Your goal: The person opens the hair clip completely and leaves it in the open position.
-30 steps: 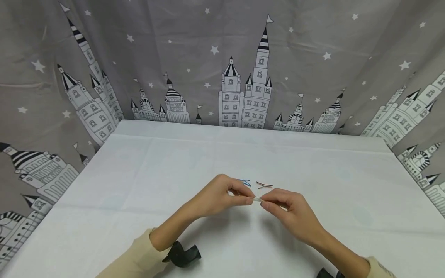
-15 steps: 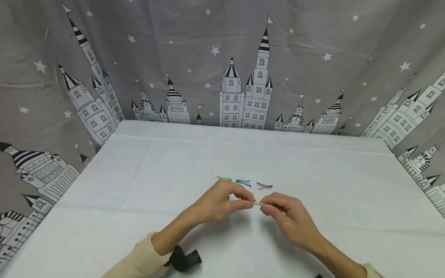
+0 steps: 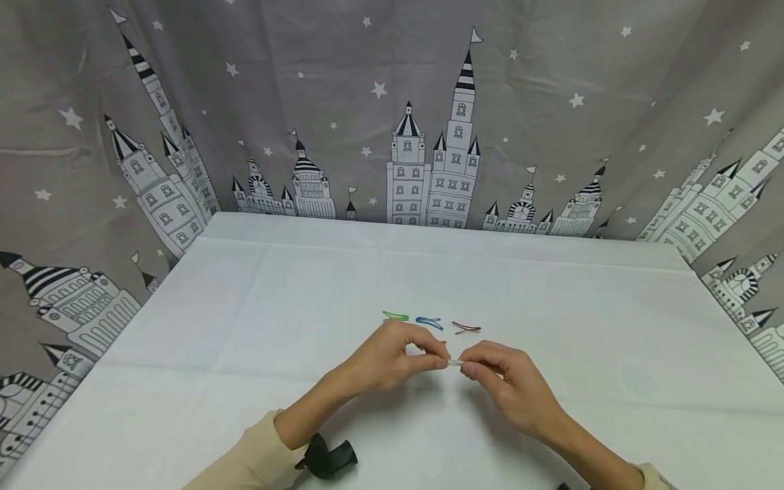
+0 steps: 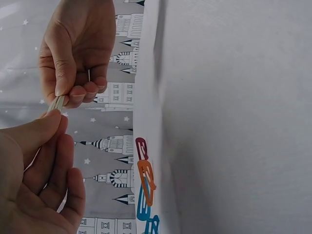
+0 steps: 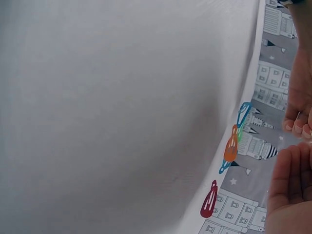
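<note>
Between both hands is a small pale snap hair clip, mostly covered by fingertips. My left hand pinches one end with thumb and forefinger. At the other end my right hand pinches it the same way. Just beyond the hands lie a green hair clip, a blue hair clip and a dark red hair clip. An orange hair clip shows among them in the wrist views, with a second blue hair clip partly behind it.
A white cloth with faint creases covers the table. Behind it hangs a grey curtain printed with castles and stars. A black strap piece sticks out by the left sleeve.
Both hands have come slightly nearer the body with the pale hair clip between them. The green hair clip, hidden behind the left hand before, now shows.
</note>
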A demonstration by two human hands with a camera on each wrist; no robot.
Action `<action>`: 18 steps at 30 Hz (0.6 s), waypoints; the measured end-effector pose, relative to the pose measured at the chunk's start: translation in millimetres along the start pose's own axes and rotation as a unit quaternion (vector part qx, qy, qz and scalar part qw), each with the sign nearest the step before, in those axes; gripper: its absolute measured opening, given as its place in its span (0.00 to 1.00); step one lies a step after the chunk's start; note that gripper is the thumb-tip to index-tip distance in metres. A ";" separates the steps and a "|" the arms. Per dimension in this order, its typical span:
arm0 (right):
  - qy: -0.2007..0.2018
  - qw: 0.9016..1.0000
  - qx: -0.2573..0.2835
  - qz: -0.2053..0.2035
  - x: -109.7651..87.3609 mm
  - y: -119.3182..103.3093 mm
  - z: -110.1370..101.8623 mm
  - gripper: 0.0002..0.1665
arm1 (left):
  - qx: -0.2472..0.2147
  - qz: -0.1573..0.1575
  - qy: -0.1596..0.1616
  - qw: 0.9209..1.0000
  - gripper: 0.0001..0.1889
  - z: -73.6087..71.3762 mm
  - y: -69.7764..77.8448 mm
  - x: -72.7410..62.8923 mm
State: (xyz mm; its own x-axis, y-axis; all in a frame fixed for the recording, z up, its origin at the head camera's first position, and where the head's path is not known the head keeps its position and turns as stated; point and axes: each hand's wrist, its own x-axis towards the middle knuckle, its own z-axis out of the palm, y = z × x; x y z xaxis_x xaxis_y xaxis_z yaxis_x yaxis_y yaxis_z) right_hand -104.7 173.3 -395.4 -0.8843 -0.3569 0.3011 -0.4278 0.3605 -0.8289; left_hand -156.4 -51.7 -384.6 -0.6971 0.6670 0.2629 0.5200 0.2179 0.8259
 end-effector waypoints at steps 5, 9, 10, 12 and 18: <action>0.003 1.000 0.006 0.011 -0.5 2.6 -0.7 0.07 | 0.016 -0.006 0.011 1.000 0.03 2.9 -4.6 1.0; 0.004 1.000 0.008 0.023 -1.8 3.6 -1.1 0.06 | 0.024 0.002 0.016 1.000 0.03 4.5 -7.5 1.0; 0.005 1.000 0.009 0.027 -2.1 3.8 -1.1 0.06 | 0.026 0.004 0.017 1.000 0.03 4.6 -8.0 0.9; 0.008 0.999 0.011 0.037 -2.4 4.3 -0.8 0.08 | 0.028 0.007 0.019 0.999 0.04 4.9 -8.7 0.8; 0.028 0.999 0.008 0.042 -2.0 4.9 1.4 0.12 | 0.038 0.000 0.027 0.999 0.05 6.3 -10.7 0.6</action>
State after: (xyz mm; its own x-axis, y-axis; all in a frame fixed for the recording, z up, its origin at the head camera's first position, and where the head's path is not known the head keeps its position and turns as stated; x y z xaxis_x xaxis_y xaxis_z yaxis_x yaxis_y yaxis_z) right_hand -104.8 174.6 -400.8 -0.9262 -0.2777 0.2549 -0.3486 0.3734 -0.8597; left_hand -159.2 -49.1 -396.4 -0.7218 0.6279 0.2911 0.5548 0.2733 0.7858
